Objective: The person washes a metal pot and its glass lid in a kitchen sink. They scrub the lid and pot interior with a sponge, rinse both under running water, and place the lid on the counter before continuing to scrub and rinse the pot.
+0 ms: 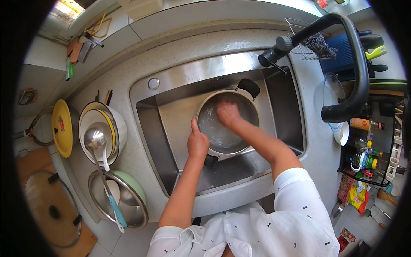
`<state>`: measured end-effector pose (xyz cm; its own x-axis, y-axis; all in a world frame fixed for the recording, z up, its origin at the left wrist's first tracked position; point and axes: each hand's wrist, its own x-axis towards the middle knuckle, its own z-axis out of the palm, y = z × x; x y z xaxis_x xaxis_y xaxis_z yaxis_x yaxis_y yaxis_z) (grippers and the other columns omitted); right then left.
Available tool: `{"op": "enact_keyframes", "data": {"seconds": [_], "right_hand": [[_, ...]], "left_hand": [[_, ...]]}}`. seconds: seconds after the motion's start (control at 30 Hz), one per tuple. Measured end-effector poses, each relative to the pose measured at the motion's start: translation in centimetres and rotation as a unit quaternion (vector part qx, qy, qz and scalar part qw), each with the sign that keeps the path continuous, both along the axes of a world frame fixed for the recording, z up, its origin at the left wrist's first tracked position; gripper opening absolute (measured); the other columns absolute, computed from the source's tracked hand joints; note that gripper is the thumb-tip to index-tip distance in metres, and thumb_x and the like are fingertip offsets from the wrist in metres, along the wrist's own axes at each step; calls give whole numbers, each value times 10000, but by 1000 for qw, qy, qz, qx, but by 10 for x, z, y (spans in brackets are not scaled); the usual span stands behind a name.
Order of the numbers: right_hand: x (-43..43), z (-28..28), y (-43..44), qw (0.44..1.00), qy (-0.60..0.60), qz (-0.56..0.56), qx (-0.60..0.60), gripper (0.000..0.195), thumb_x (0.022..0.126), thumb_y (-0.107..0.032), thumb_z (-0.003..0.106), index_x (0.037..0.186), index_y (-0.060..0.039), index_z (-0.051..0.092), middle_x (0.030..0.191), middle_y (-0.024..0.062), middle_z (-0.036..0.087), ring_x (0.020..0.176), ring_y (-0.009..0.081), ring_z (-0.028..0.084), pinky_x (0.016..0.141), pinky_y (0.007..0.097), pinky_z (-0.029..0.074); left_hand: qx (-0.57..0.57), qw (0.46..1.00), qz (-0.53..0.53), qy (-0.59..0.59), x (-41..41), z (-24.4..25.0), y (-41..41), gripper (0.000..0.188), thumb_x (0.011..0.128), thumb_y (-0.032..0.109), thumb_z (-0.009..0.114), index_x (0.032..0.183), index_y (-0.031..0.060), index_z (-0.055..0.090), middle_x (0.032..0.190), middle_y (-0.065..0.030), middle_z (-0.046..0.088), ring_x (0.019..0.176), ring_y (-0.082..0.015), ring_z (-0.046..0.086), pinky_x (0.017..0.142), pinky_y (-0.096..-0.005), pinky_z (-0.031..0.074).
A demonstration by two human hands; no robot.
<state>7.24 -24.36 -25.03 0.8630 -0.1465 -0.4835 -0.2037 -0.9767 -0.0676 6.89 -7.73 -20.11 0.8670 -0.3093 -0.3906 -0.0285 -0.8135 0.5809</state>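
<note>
A round metal pot [224,143] with two black handles stands in the stainless steel sink [179,128], with water in it. My left hand [198,141] grips the pot's left rim, the thumb pointing up along its side. Inside the pot, at the water, is my right hand [227,111], its fingers bunched and blurred. Whether it holds a cloth or anything else cannot be made out. The black faucet [359,70] arches over the counter at the right, its spout away from the pot.
Stacked bowls [120,128] with a steel ladle [95,138] and metal basins [144,213] stand left of the sink. Right of it are a glass dish [332,93], a small white bowl [343,134] and a rack of bottles [362,123]. A wire basket [297,49] holds a dark scourer.
</note>
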Motion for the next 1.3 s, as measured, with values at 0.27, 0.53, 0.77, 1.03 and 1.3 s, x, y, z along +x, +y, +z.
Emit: {"op": "enact_keyframes", "data": {"seconds": [0.27,0.53,0.77,1.03,1.3], "right_hand": [[-73,-7,-3,999,37,-20,-18,222,742,-88,511,919,-2,613,961,173,568,914,299,577,713,385,511],[-37,-19,61,985,-133,18,113,209,700,-31,513,888,24,583,952,216,542,931,328,540,792,384,476],[-34,20,19,996,-36,-34,70,161,690,-30,525,799,18,634,992,195,561,895,304,582,752,367,504],[-47,1,45,985,-44,-71,151,174,693,-56,528,829,-56,638,940,171,563,836,339,604,720,423,497],[-65,33,21,972,-44,-194,124,207,706,-126,562,887,-134,660,990,145,601,947,311,576,763,421,485]], "left_hand": [[21,999,15,21,1,2,-4,682,744,30,469,1331,195,163,769,-245,598,709,-424,580,632,-501,451],[8,1000,11,8,0,4,-2,670,751,38,471,1328,176,160,762,-250,597,716,-433,578,637,-508,448],[20,1000,18,13,3,3,3,672,754,39,471,1330,178,156,767,-248,600,718,-430,580,635,-508,449],[12,999,7,30,0,3,-6,670,751,50,474,1330,194,169,794,-240,605,731,-422,584,653,-502,451],[-9,1000,-5,20,0,15,1,649,780,128,516,1334,155,178,892,-230,601,788,-412,581,690,-475,458]]}}
